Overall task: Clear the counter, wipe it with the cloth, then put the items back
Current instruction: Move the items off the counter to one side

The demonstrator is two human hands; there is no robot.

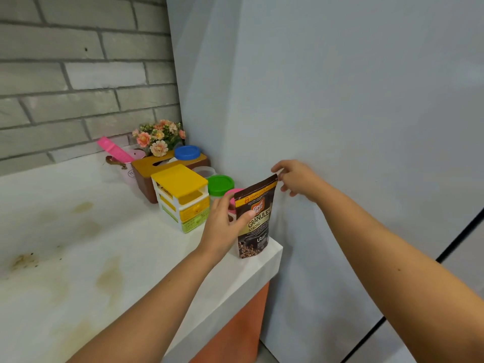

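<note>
Gripping the dark brown coffee-granule pouch (258, 226) at its 9 o'clock edge with the left hand (222, 226), thumb across the front; holding it upright at the white counter's (131, 258) right end. Meeting its 1 o'clock corner with the right hand (298, 179) (pinching or only touching, cannot tell).

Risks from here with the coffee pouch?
1. The coffee pouch stands near the front corner of the counter; if the left hand or right hand slips, it may fall off the edge.
2. The left hand's fingers reach beside the pink-lidded jar; lifting could knock it into the green-lidded jar.
</note>
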